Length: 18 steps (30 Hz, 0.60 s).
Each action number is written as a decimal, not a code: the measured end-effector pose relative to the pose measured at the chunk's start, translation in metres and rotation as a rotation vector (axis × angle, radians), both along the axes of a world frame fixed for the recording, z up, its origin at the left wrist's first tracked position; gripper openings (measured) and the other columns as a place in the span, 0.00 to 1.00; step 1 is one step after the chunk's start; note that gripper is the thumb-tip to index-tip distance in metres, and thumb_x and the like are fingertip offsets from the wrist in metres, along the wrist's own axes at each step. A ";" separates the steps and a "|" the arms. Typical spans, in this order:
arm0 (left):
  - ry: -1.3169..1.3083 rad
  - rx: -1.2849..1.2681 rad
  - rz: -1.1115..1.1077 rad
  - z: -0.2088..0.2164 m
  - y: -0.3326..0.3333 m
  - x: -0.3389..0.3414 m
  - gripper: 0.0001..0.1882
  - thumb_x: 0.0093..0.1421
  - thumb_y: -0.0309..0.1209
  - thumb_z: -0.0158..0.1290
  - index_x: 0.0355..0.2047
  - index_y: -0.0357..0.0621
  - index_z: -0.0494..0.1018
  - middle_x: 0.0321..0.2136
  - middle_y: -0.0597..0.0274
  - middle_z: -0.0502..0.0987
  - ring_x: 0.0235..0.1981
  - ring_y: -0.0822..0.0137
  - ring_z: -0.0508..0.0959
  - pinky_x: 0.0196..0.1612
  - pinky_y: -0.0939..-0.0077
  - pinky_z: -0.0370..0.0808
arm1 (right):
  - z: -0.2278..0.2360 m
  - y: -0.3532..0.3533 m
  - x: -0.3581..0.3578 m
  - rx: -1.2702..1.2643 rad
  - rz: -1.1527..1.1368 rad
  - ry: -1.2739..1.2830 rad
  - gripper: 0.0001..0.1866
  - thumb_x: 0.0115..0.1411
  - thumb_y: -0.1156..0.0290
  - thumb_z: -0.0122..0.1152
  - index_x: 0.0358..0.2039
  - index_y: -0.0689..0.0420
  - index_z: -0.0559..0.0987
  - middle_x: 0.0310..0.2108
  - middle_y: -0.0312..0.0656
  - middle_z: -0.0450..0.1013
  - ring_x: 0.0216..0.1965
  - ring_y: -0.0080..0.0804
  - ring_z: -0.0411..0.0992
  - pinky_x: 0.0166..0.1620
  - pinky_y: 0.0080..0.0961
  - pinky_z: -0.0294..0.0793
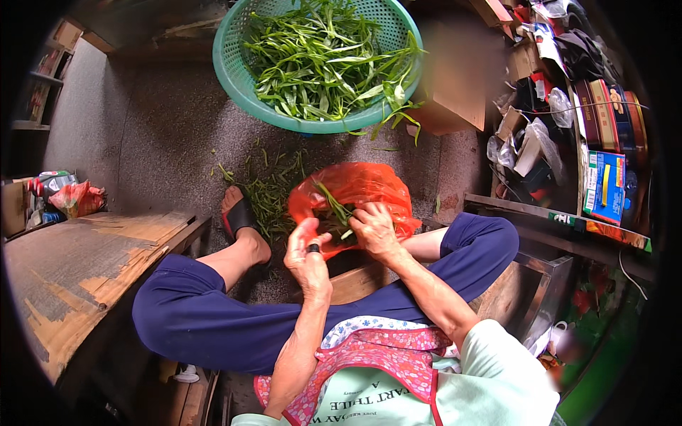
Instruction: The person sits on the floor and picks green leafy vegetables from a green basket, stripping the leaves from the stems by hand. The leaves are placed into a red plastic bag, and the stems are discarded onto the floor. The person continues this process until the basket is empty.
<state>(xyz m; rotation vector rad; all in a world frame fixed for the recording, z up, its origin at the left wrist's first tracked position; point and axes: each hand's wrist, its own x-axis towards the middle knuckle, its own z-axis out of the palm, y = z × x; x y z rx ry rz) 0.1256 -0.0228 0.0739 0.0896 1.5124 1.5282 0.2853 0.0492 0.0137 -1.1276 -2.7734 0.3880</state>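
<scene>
An orange-red plastic bag [387, 181] lies open on the floor between my legs, with long-leafed greens [334, 201] in its mouth. My right hand [375, 229] is at the bag's right side, its fingers closed on the stems of these greens. Across from it, at the bag's left edge, my left hand [310, 261] has curled fingers and a black band [313, 248] on one of them. Whatever its fingertips hold is too small to make out. Beyond the bag stands a green plastic basket [226, 67], heaped with loose leafy greens [320, 60].
Loose leaves and stems [266, 202] litter the floor beside my sandalled foot [238, 213]. A worn wooden board [92, 263] is at left. Cardboard [455, 99] stands right of the basket. Cluttered shelves [554, 202] with boxes and plastic wrappings fill the right side.
</scene>
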 end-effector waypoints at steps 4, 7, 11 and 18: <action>-0.015 0.151 -0.624 0.020 -0.009 0.010 0.23 0.52 0.11 0.42 0.44 0.37 0.78 0.37 0.57 0.81 0.28 0.71 0.81 0.35 0.79 0.77 | -0.062 0.008 0.008 0.129 0.075 -0.542 0.13 0.52 0.64 0.54 0.34 0.52 0.83 0.36 0.42 0.76 0.48 0.37 0.67 0.51 0.39 0.61; 0.188 0.062 -0.930 0.016 -0.022 0.013 0.20 0.50 0.18 0.47 0.43 0.42 0.80 0.24 0.58 0.82 0.26 0.71 0.81 0.33 0.76 0.77 | -0.048 0.031 -0.009 -0.296 0.002 -0.743 0.15 0.56 0.64 0.53 0.42 0.50 0.82 0.44 0.41 0.76 0.51 0.40 0.68 0.56 0.47 0.58; 0.408 -0.105 -1.046 0.013 -0.026 0.009 0.18 0.48 0.22 0.50 0.39 0.43 0.81 0.28 0.46 0.81 0.31 0.50 0.82 0.39 0.61 0.78 | 0.067 0.058 -0.017 -0.441 0.221 -0.548 0.14 0.51 0.71 0.58 0.38 0.57 0.83 0.43 0.45 0.77 0.54 0.43 0.69 0.54 0.58 0.63; 0.519 -0.113 -1.267 0.010 -0.025 0.019 0.20 0.44 0.23 0.49 0.38 0.41 0.82 0.26 0.39 0.79 0.32 0.44 0.81 0.41 0.53 0.77 | -0.012 0.105 -0.116 -0.564 -0.275 -0.018 0.11 0.55 0.61 0.61 0.34 0.53 0.83 0.31 0.50 0.78 0.35 0.48 0.78 0.40 0.42 0.77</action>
